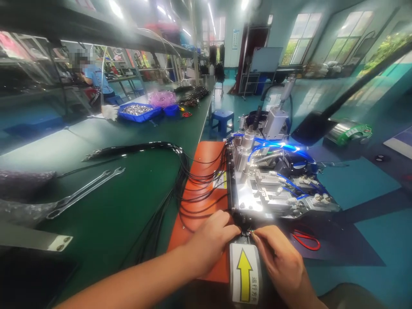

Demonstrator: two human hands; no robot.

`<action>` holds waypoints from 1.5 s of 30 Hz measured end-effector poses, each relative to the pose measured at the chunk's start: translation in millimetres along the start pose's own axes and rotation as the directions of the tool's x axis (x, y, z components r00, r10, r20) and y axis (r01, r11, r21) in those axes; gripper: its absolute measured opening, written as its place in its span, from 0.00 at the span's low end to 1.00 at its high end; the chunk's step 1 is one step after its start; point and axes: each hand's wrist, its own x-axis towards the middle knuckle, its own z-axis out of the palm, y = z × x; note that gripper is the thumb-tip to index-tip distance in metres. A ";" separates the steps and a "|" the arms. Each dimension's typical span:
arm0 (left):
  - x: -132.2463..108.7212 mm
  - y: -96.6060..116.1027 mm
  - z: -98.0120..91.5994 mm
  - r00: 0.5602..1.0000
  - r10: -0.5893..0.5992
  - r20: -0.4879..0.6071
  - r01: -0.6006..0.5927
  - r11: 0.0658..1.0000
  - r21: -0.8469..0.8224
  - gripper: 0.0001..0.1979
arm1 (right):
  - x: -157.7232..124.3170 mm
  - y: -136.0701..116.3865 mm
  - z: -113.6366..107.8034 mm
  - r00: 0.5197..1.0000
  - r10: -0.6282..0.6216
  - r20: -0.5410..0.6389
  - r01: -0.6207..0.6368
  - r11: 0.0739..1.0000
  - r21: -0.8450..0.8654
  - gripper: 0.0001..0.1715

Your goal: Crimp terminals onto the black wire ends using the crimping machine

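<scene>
My left hand (212, 242) and my right hand (281, 257) meet at the front edge of a small metal machine (273, 189) with blue air tubes. Both hands pinch the end of a thin black cable (246, 233) right at the machine's front slot, fingers pressed together. A bundle of black cables (193, 180) loops from the machine over an orange mat (206, 171) and away across the green bench. A white label with a yellow arrow (245, 274) lies between my wrists, pointing at the machine.
Two long spanners (86, 191) lie on the green bench (112, 214) at left. A blue tray of small metal parts (139, 112) and a seated person (93, 81) are further back. Red-handled scissors (305, 240) lie right of my hand. A blue stool (222, 120) stands in the aisle.
</scene>
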 end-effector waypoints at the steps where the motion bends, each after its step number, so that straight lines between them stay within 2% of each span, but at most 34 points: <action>1: 0.1 0.0 -0.1 1.000 0.005 -0.005 -0.005 1.000 -0.007 0.07 | 0.3 0.2 0.4 1.000 0.018 -0.005 -0.018 1.000 -0.016 0.08; 6: -0.1 -1.7 0.1 1.000 0.012 0.000 -0.012 0.999 -0.033 0.11 | -0.4 2.9 4.2 0.994 0.107 -0.004 -0.107 0.993 -0.045 0.10; 14: -0.6 -1.5 0.3 1.000 -0.013 0.016 0.014 0.999 -0.051 0.10 | -2.5 5.8 8.7 0.978 0.208 0.013 -0.207 0.978 -0.021 0.13; 22: 0.0 0.9 -2.0 0.999 -0.023 0.029 0.024 0.998 -0.050 0.09 | 0.1 11.1 4.6 0.982 0.186 0.036 -0.184 0.981 -0.055 0.14; 28: -1.0 -0.1 0.7 1.000 -0.003 0.011 0.003 0.999 -0.054 0.07 | 6.6 11.9 -1.5 0.999 0.051 0.008 -0.050 0.998 -0.048 0.12; 32: -0.5 -0.9 1.1 1.000 -0.001 0.012 0.001 0.998 -0.058 0.07 | 6.8 9.9 -2.9 0.999 0.022 0.026 -0.021 0.999 -0.042 0.11; 37: -1.0 -1.4 1.4 1.000 -0.001 0.006 0.002 0.997 -0.078 0.08 | 7.8 9.8 -2.3 0.998 0.057 0.008 -0.057 0.997 -0.045 0.10; 45: 0.0 -1.2 2.5 1.000 -0.008 0.011 0.009 0.998 -0.068 0.07 | 9.6 7.2 -1.4 0.983 0.178 0.037 -0.177 0.984 -0.026 0.13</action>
